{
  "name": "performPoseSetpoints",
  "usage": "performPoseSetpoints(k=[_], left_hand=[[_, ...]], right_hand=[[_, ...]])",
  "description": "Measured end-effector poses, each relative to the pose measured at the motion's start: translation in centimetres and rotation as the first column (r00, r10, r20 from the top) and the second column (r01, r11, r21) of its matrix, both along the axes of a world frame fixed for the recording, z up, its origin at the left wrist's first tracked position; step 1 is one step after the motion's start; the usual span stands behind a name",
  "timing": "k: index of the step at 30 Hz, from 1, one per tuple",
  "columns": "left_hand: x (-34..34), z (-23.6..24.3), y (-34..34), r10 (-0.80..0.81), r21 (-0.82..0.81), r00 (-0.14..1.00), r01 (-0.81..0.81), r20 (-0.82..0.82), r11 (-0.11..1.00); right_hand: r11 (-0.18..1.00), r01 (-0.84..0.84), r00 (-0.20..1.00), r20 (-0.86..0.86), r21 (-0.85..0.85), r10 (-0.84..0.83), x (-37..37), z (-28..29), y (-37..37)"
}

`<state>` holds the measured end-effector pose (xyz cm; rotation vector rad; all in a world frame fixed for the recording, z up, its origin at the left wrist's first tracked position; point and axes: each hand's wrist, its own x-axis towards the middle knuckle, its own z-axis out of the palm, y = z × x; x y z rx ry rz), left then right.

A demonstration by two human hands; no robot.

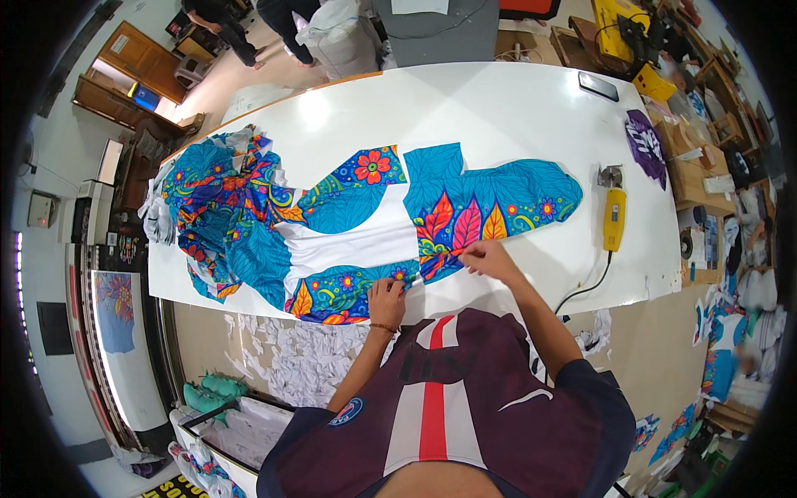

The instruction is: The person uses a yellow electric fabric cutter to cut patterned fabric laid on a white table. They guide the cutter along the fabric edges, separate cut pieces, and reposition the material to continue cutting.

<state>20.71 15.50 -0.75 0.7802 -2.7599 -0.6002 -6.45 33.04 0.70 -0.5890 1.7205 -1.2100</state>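
My left hand [387, 300] rests with bent, slightly parted fingertips on the lower strip of blue floral fabric [340, 290]. My right hand [486, 259] pinches the bottom edge of a right-hand fabric piece [490, 195], printed with leaves and flowers. A white rectangle [349, 239] lies between the printed pieces. A crumpled heap of matching fabric [216, 199] lies at the table's left. Right of my hands is a yellow handheld electric tool [613, 217] with a silver head and black cord.
The white table [315, 112] carries a phone [598, 86] and purple cloth [646, 145]. Two people [228, 29] stand beyond, near white sacks [336, 41]. Cluttered wooden shelving [714, 124] lines the right. White scraps [274, 357] litter the floor; a large machine [124, 349] stands left.
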Motion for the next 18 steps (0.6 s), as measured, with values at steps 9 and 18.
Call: performPoseSetpoints(k=[9, 18], left_hand=[[-7.8, 12.4, -0.6, -0.291, 0.240, 0.940, 0.329, -0.180, 0.914], [-5.2, 20.1, -11.5, 0.082, -0.169, 0.951, -0.137, -0.297, 0.976]], right_hand=[[0.916, -0.195, 0.490, -0.844, -0.351, -0.219, 3.9, 4.7, -5.7], [0.802, 0.351, -0.007, -0.857, -0.484, -0.515, -12.1, 13.1, 2.2]])
